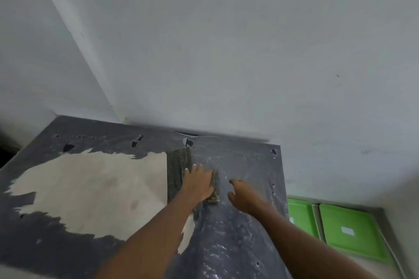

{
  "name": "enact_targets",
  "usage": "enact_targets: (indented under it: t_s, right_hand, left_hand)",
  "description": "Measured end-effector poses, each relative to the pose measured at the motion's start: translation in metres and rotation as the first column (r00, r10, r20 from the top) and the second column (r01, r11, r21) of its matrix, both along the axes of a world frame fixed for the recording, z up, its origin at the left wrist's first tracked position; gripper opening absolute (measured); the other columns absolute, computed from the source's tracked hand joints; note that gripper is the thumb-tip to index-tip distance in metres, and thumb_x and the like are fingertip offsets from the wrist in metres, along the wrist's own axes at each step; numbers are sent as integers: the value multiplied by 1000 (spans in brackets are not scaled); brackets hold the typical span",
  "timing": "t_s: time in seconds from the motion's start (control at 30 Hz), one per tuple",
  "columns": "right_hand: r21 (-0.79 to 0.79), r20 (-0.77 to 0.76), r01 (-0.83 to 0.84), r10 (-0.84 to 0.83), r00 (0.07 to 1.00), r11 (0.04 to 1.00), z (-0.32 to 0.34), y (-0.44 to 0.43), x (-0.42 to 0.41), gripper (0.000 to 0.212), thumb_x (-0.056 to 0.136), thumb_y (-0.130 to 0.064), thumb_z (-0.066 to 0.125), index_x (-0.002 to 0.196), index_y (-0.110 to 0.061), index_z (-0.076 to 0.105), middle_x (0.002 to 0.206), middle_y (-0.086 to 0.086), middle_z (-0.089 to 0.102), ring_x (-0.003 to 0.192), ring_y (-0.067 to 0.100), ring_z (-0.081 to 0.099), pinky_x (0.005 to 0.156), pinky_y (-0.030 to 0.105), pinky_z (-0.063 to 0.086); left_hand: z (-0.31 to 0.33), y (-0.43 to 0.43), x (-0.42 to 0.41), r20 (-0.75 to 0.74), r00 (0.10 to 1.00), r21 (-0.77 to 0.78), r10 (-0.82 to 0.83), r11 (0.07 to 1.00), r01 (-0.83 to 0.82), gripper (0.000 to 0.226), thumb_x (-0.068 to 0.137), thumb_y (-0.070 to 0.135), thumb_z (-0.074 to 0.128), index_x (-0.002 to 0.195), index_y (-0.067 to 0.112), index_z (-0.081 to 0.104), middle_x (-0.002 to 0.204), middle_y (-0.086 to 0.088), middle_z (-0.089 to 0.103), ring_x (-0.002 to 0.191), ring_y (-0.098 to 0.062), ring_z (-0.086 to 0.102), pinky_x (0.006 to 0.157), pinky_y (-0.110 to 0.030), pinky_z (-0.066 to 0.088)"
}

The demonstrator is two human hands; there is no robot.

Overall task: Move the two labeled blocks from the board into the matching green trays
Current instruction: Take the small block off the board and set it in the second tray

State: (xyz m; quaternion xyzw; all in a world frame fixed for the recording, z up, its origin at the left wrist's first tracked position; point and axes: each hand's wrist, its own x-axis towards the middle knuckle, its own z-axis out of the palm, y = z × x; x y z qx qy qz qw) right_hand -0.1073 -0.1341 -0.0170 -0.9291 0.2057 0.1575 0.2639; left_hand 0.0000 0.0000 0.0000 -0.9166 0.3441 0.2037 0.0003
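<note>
On the worn dark-grey board (238, 233) stand two mottled dark-green blocks. The larger block (178, 172) lies near the board's far middle. Just to its right lies a smaller block (215, 190), with my left hand (199, 184) laid over it and the fingers wrapped round its far side. A little to the right of that block, my right hand (241, 195) hovers with its fingers spread and nothing in it. Any labels on the blocks are hidden or too blurred to read. Two green trays (300, 213) (362, 244), each with a white label, lie at the lower right beyond the board's edge.
A white wall rises close behind the board and forms a corner at the back left. The board's coating has peeled, baring a large pale patch (90, 192) on its left half. Small holes dot its far edge. A grey ledge (385, 229) borders the trays.
</note>
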Motion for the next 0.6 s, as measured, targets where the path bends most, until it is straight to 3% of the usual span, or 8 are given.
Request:
enact_targets:
  t_s: [0.13, 0.3, 0.47, 0.6]
  right_hand:
    - [27, -8, 48, -48, 999, 998, -18, 16, 32, 47, 97, -26, 48, 141, -14, 40, 141, 16, 51, 126, 35, 52, 103, 49, 46]
    - [2, -7, 63, -63, 998, 998, -44, 38, 61, 37, 98, -29, 43, 133, -18, 43, 136, 15, 52, 115, 37, 57, 94, 48, 50]
    - [-16, -88, 69, -70, 994, 997, -68, 48, 72, 47, 97, -34, 47, 142, -32, 36, 149, 17, 36, 125, 38, 49, 101, 50, 48]
    - [-59, -66, 94, -98, 993, 994, -81, 53, 70, 42, 96, -34, 51, 136, -30, 38, 137, 17, 45, 117, 35, 52, 93, 47, 51]
  left_hand:
    - [-17, 7, 36, 72, 997, 31, -19, 999, 17, 55, 100, 30, 48, 151, 15, 34, 164, -22, 12, 153, -42, 5, 123, -60, 12]
    - [-36, 24, 68, 78, 996, -8, -40, 999, 40, 53, 102, 33, 43, 152, 17, 32, 165, -17, 10, 153, -40, 8, 123, -58, 17]
    - [-50, 29, 73, 111, 992, -54, -60, 996, 66, 50, 101, 36, 40, 148, 19, 38, 165, -15, 10, 153, -38, 11, 122, -57, 21]
    - [-56, 30, 75, 136, 988, -55, -79, 995, 87, 50, 101, 37, 38, 147, 19, 40, 165, -17, 12, 152, -38, 12, 121, -58, 23]
